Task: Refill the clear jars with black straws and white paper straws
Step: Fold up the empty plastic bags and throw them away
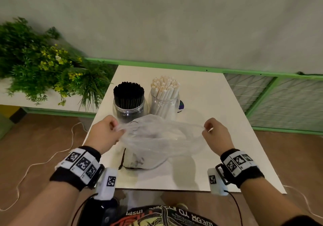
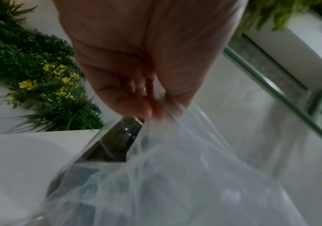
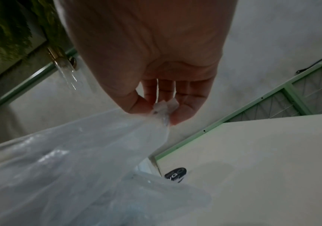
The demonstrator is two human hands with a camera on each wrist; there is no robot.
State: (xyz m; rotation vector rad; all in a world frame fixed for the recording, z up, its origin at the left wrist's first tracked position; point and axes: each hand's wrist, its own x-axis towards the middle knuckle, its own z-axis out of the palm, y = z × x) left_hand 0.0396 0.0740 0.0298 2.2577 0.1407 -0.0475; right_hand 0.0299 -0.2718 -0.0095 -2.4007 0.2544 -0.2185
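Note:
Two clear jars stand side by side at the middle of the white table (image 1: 218, 107). The left jar (image 1: 128, 110) is packed with black straws (image 1: 128, 92); the right jar (image 1: 164, 106) holds white paper straws (image 1: 166, 87). In front of them a clear plastic bag (image 1: 157, 142) is stretched wide between my hands. My left hand (image 1: 108, 131) pinches the bag's left handle (image 2: 156, 110). My right hand (image 1: 215, 131) pinches the right handle (image 3: 164, 107). The bag's bottom rests on the table and looks almost empty, with a few dark strands inside.
A green plant with yellow flowers (image 1: 43, 63) sits on a ledge to the left. A green-framed mesh rail (image 1: 279, 93) runs behind and right of the table. A small dark sticker (image 1: 181, 105) lies beside the right jar. White cables trail on the brown floor.

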